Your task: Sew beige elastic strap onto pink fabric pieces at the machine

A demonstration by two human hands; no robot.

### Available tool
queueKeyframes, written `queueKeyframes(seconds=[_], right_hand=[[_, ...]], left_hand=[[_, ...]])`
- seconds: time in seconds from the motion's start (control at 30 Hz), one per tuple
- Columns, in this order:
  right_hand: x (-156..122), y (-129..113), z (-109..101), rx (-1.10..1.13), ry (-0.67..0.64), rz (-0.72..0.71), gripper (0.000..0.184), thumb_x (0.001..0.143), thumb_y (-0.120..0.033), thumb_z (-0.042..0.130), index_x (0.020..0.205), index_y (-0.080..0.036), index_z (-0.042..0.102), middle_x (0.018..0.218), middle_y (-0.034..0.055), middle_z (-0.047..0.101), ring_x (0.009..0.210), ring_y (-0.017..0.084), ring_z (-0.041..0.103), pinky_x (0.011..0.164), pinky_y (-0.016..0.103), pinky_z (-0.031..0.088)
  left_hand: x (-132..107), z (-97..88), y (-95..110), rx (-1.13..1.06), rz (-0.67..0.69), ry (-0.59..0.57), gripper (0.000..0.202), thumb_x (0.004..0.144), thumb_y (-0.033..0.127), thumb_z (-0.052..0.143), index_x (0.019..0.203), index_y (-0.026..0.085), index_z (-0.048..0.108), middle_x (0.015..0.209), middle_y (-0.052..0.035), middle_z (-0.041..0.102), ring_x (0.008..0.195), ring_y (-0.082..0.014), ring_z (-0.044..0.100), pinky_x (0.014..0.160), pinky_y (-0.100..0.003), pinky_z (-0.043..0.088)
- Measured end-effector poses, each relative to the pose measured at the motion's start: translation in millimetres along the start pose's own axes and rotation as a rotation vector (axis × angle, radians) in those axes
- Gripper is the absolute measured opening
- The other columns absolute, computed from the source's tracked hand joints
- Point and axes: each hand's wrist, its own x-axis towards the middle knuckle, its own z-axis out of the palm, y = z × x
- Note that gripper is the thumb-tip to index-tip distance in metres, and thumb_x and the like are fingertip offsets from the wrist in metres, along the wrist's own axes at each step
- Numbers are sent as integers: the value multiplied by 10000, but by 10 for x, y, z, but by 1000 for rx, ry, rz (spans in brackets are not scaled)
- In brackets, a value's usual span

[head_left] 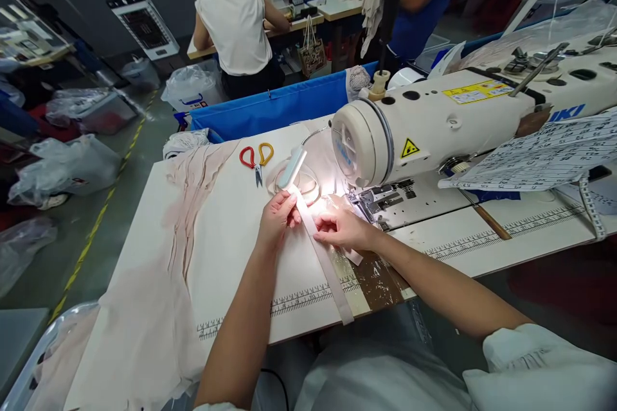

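Over tbl (226, 218), L hand (277, 217) pinches strap (328, 273), R hand (346, 229) curled alongside.

Two bare hands (278, 215) are showing.
One pair of red-and-yellow-handled metal scissors (259, 174), one large white foreground sewing machine (429, 119), one white-topped co-worker (236, 29) and one blue-topped co-worker (417, 19) are also showing.

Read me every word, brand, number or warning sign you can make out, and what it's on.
"UKI", blue letters on the sewing machine; anything before it is covered.
Black-on-yellow triangle sign, no words readable, on the machine's head.
Too small or blurred: yellow label on the machine's top, printed sheet, tape measure, numbers on the table-edge ruler.
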Motion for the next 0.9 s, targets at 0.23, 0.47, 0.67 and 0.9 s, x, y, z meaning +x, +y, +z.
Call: queueKeyframes(seconds=[0.23,0.47,0.67,0.9], right_hand=[[18,33,39,-67,225,-122,181,778,-335,596,684,-182,569,534,-46,522,489,112,486,475,231,359],[39,55,39,-94,416,-198,181,776,-330,615,690,-172,593,617,-26,530,548,113,460,500,240,350],[21,16,-4,23,268,-147,192,746,-356,656,755,-168,615,645,-17,577,548,121,511,500,243,405],[6,-2,-36,-69,137,-93,188,727,-356,649,716,-175,595,600,-21,594,519,128,548,497,239,419]], left_hand=[[-22,-24,43,-16,-38,-21,390,742,461,706,976,152,658,759,-43,685,517,-84,516,429,-186,362],[-71,6,29,181,-134,-223,366,652,463,794,764,141,661,589,10,541,509,-79,482,420,-175,347],[-35,29,-16,118,-131,-120,345,657,459,765,770,147,668,527,33,507,445,-56,398,411,-177,275],[-14,1,-15,54,-71,-78,331,683,459,749,765,155,647,537,4,572,497,-88,480,427,-181,270]])
